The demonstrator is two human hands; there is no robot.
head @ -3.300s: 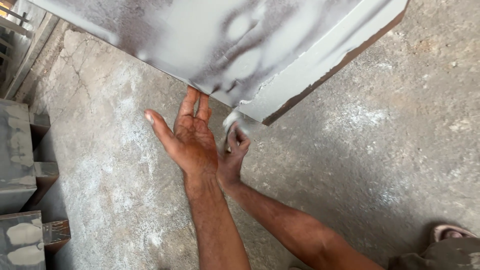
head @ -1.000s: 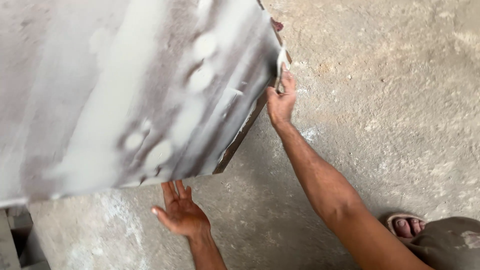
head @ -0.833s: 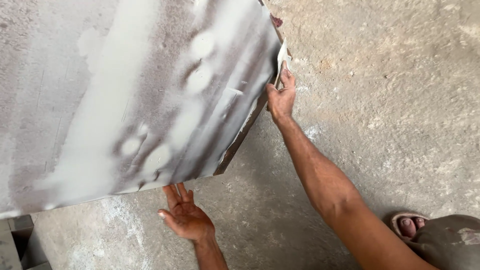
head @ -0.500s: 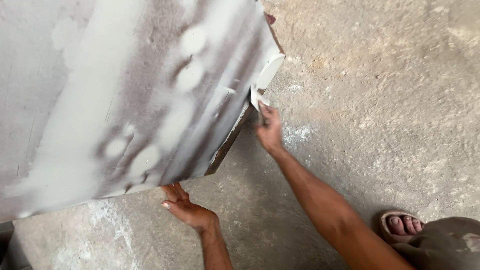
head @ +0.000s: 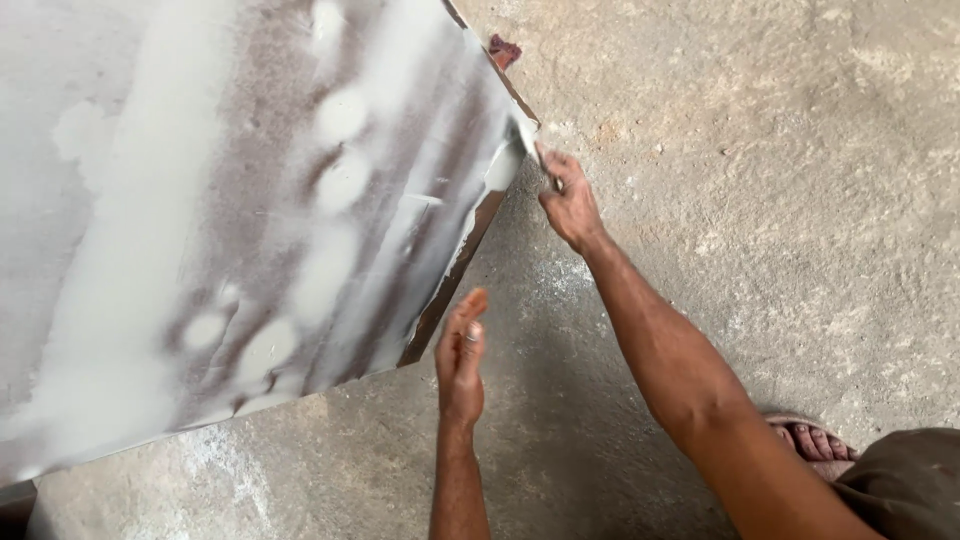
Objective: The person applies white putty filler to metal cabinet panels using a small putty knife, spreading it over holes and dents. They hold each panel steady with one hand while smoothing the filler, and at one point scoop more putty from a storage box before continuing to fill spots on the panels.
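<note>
Nearest the camera, sandalled foot (head: 810, 445) on bare concrete floor (head: 800, 200). Just beyond, left hand (head: 460, 360) raised edge-on, fingers straight and together, holding nothing, just beside the lower corner of a large putty-smeared panel (head: 230, 230). Farther out, right hand (head: 570, 205), grip clamped on a small scraper (head: 528, 140), blade pressed to the panel's right edge. At the far corner, a reddish scrap (head: 503, 50).
</note>
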